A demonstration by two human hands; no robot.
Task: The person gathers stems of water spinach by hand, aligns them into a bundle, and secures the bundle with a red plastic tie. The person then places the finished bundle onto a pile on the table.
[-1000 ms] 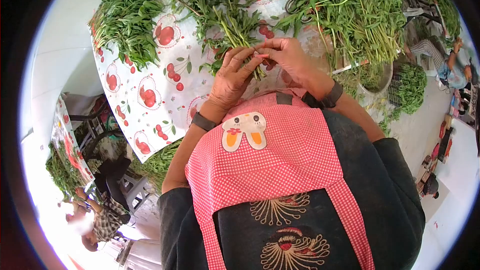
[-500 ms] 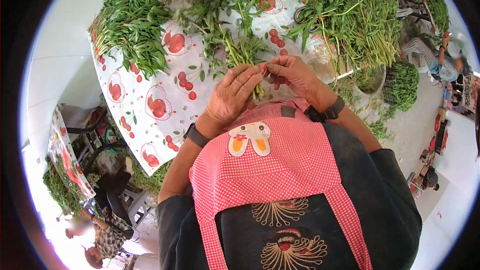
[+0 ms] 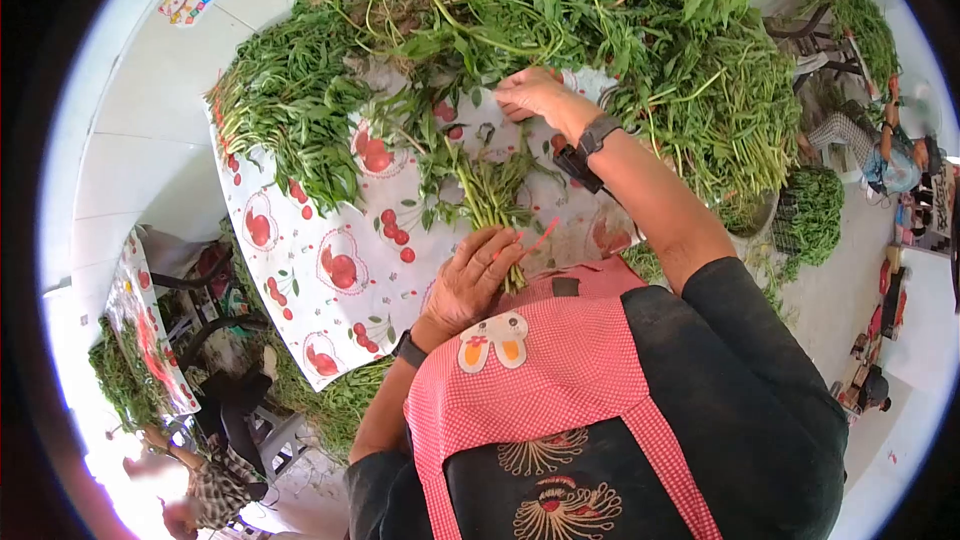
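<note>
My left hand (image 3: 473, 275) is wrapped round the stems of a small green bunch (image 3: 488, 195), low at the table's near edge. A red tie (image 3: 540, 240) sticks out to the right from between its fingers. Further up, my right hand (image 3: 532, 95) reaches over the table beside the large leafy heap (image 3: 560, 15); its fingers are bent together, and whatever they hold, if anything, is hidden. A tied-looking pile of greens (image 3: 290, 100) lies at the table's left side.
The table has a white cloth with red fruit prints (image 3: 340, 265). More greens (image 3: 725, 130) cover its right side. A basket of greens (image 3: 810, 220) stands on the floor at right. Other people sit at far right (image 3: 890, 160) and lower left (image 3: 215, 485).
My right hand has left the tie and moved up to the far part of the table. My left hand still holds the bunch, now lower in view. The camera view has shifted.
</note>
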